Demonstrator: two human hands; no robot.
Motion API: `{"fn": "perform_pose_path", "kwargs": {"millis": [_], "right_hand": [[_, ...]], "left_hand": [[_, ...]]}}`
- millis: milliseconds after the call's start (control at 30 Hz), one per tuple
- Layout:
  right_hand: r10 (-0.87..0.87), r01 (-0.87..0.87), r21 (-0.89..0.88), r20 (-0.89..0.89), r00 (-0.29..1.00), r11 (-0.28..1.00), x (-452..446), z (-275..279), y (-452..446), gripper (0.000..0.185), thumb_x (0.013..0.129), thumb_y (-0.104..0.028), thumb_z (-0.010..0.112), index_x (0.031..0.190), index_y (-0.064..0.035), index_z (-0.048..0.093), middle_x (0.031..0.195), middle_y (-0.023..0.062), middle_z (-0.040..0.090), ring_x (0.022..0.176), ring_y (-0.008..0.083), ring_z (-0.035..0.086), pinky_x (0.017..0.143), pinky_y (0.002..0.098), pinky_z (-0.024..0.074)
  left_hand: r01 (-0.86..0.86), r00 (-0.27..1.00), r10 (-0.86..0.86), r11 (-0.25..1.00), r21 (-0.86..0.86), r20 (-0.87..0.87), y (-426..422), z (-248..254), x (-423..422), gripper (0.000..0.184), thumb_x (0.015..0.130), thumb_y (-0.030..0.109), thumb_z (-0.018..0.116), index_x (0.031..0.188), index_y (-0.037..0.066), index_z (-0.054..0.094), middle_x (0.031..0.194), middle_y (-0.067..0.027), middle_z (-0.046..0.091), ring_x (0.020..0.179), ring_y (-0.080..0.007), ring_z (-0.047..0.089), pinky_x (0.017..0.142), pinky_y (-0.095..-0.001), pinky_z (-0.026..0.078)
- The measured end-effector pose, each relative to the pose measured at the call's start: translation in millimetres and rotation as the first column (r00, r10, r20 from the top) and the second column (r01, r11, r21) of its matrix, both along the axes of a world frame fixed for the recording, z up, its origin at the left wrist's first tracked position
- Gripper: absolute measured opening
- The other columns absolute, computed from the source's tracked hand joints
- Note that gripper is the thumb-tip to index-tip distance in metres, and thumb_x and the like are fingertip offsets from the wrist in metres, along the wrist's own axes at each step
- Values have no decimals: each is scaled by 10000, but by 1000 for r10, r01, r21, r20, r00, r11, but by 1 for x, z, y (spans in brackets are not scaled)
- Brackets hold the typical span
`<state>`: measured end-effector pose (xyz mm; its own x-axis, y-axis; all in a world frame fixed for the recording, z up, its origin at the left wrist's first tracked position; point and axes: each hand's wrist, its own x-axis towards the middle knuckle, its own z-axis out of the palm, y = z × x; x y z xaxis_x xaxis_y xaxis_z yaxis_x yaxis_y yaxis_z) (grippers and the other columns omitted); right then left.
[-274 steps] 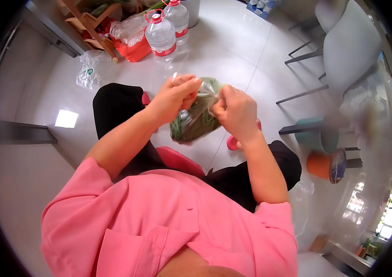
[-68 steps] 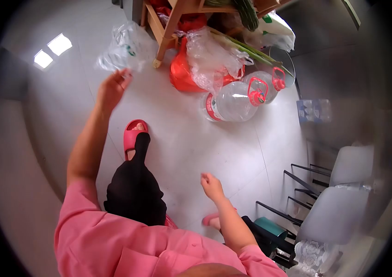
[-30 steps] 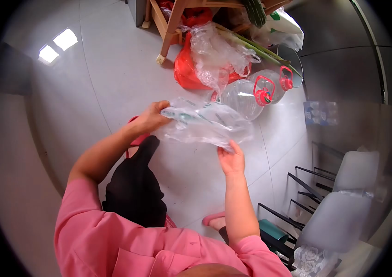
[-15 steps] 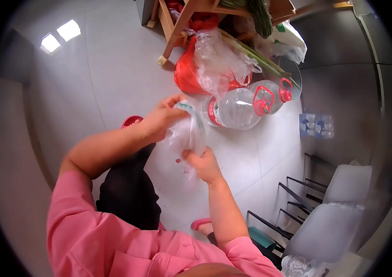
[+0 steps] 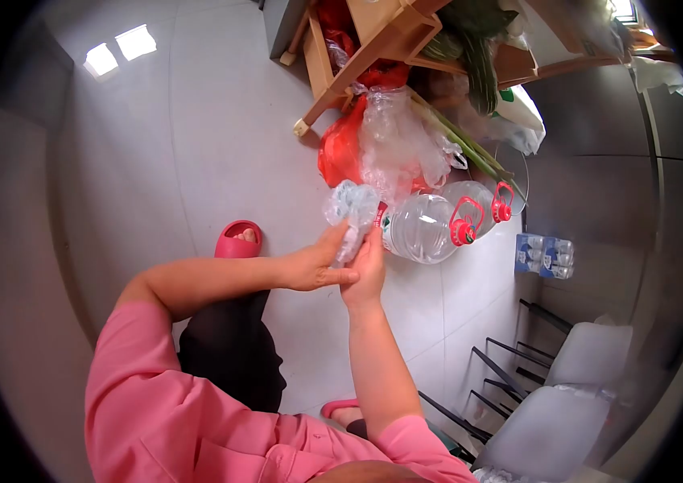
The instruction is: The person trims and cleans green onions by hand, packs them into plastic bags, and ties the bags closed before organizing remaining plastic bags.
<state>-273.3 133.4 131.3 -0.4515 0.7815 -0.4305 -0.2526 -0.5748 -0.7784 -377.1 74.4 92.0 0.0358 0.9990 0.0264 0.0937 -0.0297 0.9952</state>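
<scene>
A crumpled clear plastic bag (image 5: 351, 203) is bunched up between my two hands, in front of my body and above the floor. My left hand (image 5: 319, 264) presses flat against its near left side, fingers straight and thumb pointing right. On the other side my right hand (image 5: 366, 272) is closed round the lower part of the bag, so some of it is hidden by my palms and fingers. Just beyond the hands lies a large clear water bottle (image 5: 422, 229) with a red handle and cap.
A second bottle (image 5: 470, 196) lies behind the first. Red and clear plastic bags (image 5: 385, 149) and long green stalks (image 5: 466, 141) rest by a wooden rack (image 5: 365, 76). Grey chairs (image 5: 550, 427) and a shrink-wrapped bottle pack (image 5: 545, 256) are at right.
The bag went from hanging stretched between my hands to a compact bunch. My hands came together, the left moving down and right. The view shifted, so the rack and bottles sit lower.
</scene>
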Motion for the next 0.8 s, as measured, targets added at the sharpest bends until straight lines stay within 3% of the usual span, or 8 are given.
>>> {"fn": "perform_pose_path", "kwargs": {"millis": [67,133,200,267,367,500,600,800], "right_hand": [[89,-90,-21,-63,994,996,2,0,-2,563,967,-418,289,1350,-6,304,1377,73,363,1274,218,331,1047,361,258],[204,-206,-44,-48,978,978,11,-12,-7,621,970,-451,259,1391,5,244,1429,98,303,1294,240,326,1037,370,277],[321,-328,80,93,943,941,9,-3,-9,608,972,-444,254,1375,10,276,1418,109,321,1265,248,367,1016,366,304],[388,-437,153,269,882,887,13,-3,-14,539,981,-393,271,1303,23,390,1334,140,423,1121,245,510,909,330,405],[336,-376,41,367,867,926,29,-10,-20,474,979,-351,311,1230,21,461,1211,140,524,1006,211,565,825,306,444],[236,-237,-48,397,887,970,55,-22,-28,421,971,-326,353,1157,15,516,1097,125,580,910,182,588,759,288,462],[175,-148,-94,446,878,984,75,-29,-33,395,962,-325,382,1104,6,544,1031,110,601,863,167,591,740,282,462],[151,-96,-139,469,870,986,88,-40,-29,270,945,-219,432,1050,-8,563,989,83,605,832,140,584,721,260,455]], "left_hand": [[-142,949,183,975,-170,256,5,-42,1,650,861,210,580,1368,-24,247,1350,-207,348,1281,-308,324,1042,-373,287],[-335,904,379,915,-225,196,14,-63,-19,557,798,103,578,1293,-9,351,1256,-193,435,1194,-315,411,981,-372,345],[-590,807,590,807,-14,13,37,-64,-62,499,735,-4,577,1219,6,454,1161,-179,523,1107,-322,497,921,-370,402],[-669,522,827,548,503,-208,78,-43,-120,471,698,-59,557,1162,1,506,1101,-191,540,1021,-371,525,875,-387,429],[-575,444,842,529,624,-305,145,9,-191,430,709,-36,529,1131,40,524,1108,-211,491,1009,-385,479,873,-398,413],[-155,509,468,875,458,-723,222,-9,-234,321,788,45,528,1107,70,543,1034,-165,540,1024,-340,514,848,-381,428],[-199,714,-8,957,-213,-700,251,-8,-235,255,798,87,561,1053,78,573,1019,-140,586,963,-291,561,825,-359,436],[-27,538,11,1000,-4,-843,294,-16,-214,301,759,132,588,1059,109,586,1044,-127,582,1006,-293,529,862,-386,401]]}}
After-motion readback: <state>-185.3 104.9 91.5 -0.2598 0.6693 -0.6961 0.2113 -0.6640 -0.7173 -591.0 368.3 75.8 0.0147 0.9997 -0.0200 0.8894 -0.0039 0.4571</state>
